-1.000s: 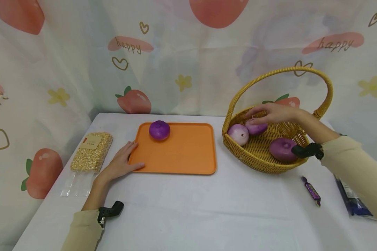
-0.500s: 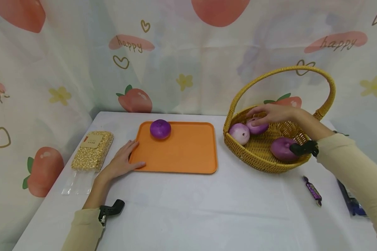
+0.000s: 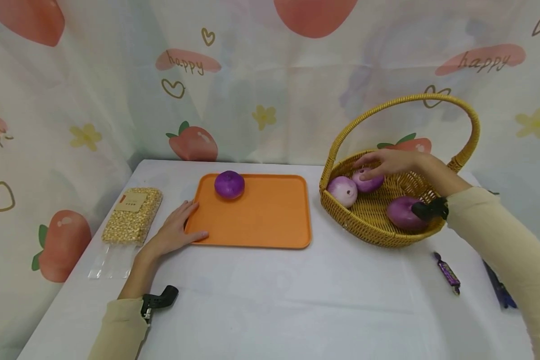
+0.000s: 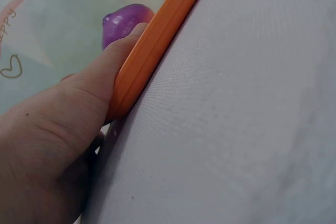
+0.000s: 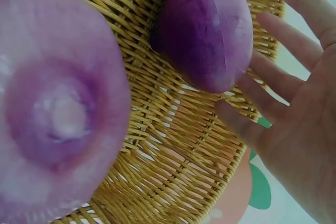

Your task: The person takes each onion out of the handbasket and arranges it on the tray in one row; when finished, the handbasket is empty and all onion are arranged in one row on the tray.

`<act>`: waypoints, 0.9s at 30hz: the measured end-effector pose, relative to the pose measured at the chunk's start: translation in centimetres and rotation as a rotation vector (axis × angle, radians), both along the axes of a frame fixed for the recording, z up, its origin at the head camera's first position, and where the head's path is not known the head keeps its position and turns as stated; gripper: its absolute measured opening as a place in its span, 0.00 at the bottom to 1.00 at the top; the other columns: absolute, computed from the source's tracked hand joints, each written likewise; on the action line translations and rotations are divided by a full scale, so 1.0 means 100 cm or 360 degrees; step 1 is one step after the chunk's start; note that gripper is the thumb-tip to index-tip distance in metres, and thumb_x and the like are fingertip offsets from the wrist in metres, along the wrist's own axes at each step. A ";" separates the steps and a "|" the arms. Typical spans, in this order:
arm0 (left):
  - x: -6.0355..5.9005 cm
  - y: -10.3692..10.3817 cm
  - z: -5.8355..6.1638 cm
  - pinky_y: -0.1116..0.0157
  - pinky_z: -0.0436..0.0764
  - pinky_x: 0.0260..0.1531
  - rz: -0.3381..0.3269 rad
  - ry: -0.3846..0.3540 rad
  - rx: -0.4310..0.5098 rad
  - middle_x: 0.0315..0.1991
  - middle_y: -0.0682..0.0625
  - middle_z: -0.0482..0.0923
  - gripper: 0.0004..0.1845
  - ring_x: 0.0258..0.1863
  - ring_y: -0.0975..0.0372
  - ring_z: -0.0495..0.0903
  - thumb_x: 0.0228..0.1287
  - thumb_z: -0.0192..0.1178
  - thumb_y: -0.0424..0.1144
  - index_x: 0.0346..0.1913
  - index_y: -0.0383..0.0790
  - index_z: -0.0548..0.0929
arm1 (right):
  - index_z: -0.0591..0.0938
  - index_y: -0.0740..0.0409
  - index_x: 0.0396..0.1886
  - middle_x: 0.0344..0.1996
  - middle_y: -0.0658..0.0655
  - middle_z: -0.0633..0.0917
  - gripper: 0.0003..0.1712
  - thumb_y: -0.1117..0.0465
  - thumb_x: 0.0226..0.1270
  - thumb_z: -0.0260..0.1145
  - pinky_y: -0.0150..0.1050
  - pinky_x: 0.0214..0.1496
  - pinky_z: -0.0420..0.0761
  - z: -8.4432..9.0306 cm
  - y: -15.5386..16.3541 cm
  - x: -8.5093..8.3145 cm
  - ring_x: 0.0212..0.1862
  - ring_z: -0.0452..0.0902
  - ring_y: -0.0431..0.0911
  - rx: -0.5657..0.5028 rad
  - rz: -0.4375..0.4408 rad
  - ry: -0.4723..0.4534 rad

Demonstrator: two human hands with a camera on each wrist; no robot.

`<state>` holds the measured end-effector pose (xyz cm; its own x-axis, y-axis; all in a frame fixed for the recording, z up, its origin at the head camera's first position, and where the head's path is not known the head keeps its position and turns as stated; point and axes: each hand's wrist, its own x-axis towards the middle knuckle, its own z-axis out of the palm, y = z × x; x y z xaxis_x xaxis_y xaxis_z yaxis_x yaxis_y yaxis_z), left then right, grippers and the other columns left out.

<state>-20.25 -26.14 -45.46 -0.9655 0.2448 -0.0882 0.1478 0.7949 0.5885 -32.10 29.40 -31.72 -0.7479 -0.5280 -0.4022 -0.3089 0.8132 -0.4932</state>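
Note:
My right hand reaches into the wicker basket, its spread, nearly straight fingers laid on a dark purple onion at the back. A pale purple onion lies to its left. A third onion sits near my wrist. My left hand rests flat on the table, thumb against the left rim of the orange tray. One purple onion sits at the tray's back left.
A clear bag of corn kernels lies left of the tray. A purple-wrapped candy and a blue packet lie right of the basket. The basket's tall handle arches over my right hand. Patterned curtain closes the back.
My right hand has settled slightly lower onto the dark onion in the basket. The left hand and the tray have not moved.

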 end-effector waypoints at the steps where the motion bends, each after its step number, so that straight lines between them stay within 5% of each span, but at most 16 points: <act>1: 0.000 0.000 0.000 0.37 0.48 0.72 -0.0003 0.0000 0.0000 0.78 0.39 0.47 0.53 0.78 0.44 0.43 0.54 0.66 0.61 0.77 0.42 0.53 | 0.69 0.60 0.68 0.69 0.68 0.68 0.33 0.49 0.70 0.62 0.62 0.66 0.68 0.000 0.000 -0.001 0.69 0.62 0.65 0.0014 0.0000 -0.0012; 15: -0.001 -0.001 -0.002 0.37 0.48 0.72 0.0003 -0.0003 -0.0005 0.78 0.39 0.47 0.53 0.78 0.43 0.43 0.54 0.66 0.62 0.77 0.42 0.53 | 0.64 0.56 0.73 0.73 0.67 0.60 0.37 0.43 0.71 0.58 0.67 0.71 0.57 0.002 0.007 -0.017 0.75 0.49 0.67 0.0100 -0.0008 -0.0276; 27: 0.000 0.000 0.000 0.37 0.48 0.72 0.0001 -0.0008 -0.0001 0.78 0.39 0.47 0.53 0.78 0.43 0.43 0.54 0.66 0.61 0.76 0.42 0.53 | 0.61 0.57 0.74 0.73 0.68 0.60 0.38 0.44 0.72 0.56 0.66 0.71 0.59 -0.001 0.007 -0.022 0.74 0.51 0.67 0.0123 -0.0016 -0.0342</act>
